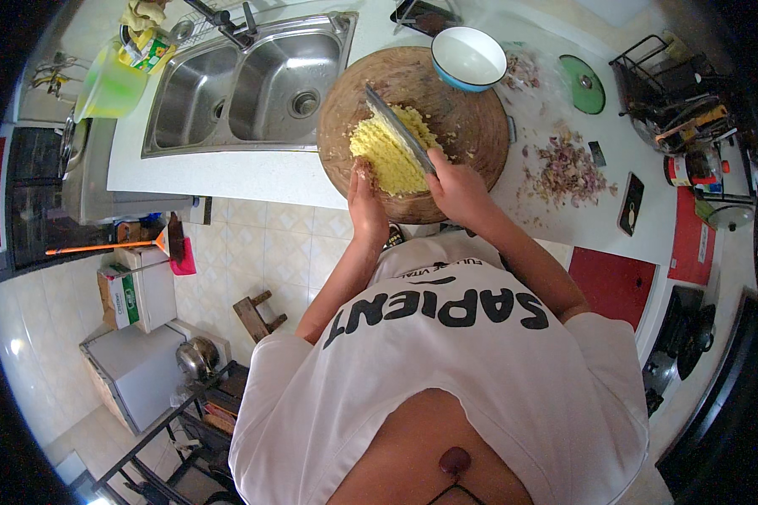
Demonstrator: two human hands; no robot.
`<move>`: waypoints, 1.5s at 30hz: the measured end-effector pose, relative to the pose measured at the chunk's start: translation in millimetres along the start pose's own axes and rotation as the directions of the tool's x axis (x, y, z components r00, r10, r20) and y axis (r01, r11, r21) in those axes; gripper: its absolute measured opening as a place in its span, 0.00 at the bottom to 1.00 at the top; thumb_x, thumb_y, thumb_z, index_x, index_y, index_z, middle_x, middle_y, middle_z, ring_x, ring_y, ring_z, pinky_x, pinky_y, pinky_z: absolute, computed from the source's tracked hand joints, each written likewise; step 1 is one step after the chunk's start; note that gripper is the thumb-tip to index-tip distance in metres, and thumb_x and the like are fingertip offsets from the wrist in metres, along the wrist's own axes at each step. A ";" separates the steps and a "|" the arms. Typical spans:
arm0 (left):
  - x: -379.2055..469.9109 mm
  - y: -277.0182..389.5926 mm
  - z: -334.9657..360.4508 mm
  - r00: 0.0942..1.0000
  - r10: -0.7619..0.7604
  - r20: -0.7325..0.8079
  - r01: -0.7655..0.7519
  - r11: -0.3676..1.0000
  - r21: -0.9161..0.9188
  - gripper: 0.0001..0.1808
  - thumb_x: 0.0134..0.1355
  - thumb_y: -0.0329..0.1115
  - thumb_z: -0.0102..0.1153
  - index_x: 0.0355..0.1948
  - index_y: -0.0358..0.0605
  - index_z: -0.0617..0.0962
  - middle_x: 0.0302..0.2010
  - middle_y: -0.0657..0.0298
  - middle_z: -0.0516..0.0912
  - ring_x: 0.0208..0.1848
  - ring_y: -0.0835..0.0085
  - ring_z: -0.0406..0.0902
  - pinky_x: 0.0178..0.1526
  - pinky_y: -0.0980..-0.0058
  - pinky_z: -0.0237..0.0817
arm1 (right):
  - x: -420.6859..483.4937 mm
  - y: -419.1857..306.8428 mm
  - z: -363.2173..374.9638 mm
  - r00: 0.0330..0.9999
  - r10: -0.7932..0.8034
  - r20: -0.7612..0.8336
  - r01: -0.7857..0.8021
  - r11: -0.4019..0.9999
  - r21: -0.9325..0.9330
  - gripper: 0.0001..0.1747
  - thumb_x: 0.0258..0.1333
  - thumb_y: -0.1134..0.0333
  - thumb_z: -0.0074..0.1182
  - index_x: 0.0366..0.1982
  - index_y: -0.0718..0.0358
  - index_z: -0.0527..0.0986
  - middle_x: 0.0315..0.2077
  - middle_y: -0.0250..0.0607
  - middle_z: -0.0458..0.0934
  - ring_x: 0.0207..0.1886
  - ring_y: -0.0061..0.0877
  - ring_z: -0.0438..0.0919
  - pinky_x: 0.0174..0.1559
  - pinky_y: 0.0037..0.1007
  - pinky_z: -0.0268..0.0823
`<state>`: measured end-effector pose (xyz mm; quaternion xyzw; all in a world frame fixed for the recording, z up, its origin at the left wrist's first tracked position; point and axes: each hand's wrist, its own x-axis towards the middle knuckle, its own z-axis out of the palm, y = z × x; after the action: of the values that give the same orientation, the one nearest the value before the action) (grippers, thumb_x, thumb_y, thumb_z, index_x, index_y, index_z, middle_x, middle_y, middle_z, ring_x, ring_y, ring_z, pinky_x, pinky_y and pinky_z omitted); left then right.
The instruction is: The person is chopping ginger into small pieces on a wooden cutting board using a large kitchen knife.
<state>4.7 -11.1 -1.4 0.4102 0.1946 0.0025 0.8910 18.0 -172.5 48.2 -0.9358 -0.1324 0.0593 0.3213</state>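
Note:
A heap of finely minced pale-yellow garlic [379, 154] lies on a thick round wooden chopping board [480, 136]. My right hand [460, 192] grips the handle of a cleaver [399, 126]. Its blade slants across the heap towards the far left, with its spine upward and its lower edge in the mince. At the near-left edge of the heap, my left hand [366, 201] rests its extended fingers against the garlic; bits cling to the fingertips. That hand holds no tool. A white-lined blue bowl [469, 58] stands on the board's far-right edge.
Left of the board is a double-basin steel sink [284, 82] with a faucet [234, 28]. Papery garlic skins [568, 167] litter the counter at right, near a phone [631, 203] and a green-rimmed glass lid [582, 85]. A small wooden stool [259, 317] stands on the floor.

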 end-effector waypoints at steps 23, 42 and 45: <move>4.5 -3.9 -1.4 0.999 -0.013 -0.030 0.012 1.000 -0.009 0.28 0.67 0.41 0.41 0.62 0.34 0.58 0.61 0.57 0.63 0.62 0.69 0.61 0.62 0.72 0.51 | 2.5 3.9 -13.9 0.998 0.068 0.002 -0.068 0.998 -0.016 0.18 0.52 0.67 0.47 0.44 0.63 0.61 0.19 0.54 0.74 0.25 0.49 0.76 0.27 0.50 0.65; 1.9 -2.5 0.9 0.999 -0.011 -0.030 0.011 1.000 0.008 0.28 0.67 0.40 0.41 0.63 0.35 0.57 0.62 0.57 0.62 0.63 0.68 0.59 0.64 0.72 0.49 | 1.6 14.9 -6.7 0.987 0.157 -0.036 -0.158 0.987 -0.033 0.20 0.52 0.65 0.48 0.47 0.61 0.62 0.21 0.55 0.75 0.27 0.50 0.75 0.28 0.50 0.64; 0.6 0.3 2.7 1.000 -0.016 -0.025 0.017 1.000 0.004 0.28 0.67 0.40 0.41 0.63 0.35 0.57 0.62 0.57 0.62 0.63 0.68 0.59 0.64 0.72 0.50 | 0.0 14.4 -10.0 0.988 0.145 -0.051 -0.147 0.988 -0.038 0.21 0.51 0.65 0.48 0.47 0.61 0.62 0.20 0.54 0.75 0.25 0.50 0.75 0.28 0.50 0.65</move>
<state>6.3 -12.8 0.2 0.4106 0.2090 -0.0002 0.8875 23.0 -189.3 47.1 -0.9506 -0.0571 0.0575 0.2997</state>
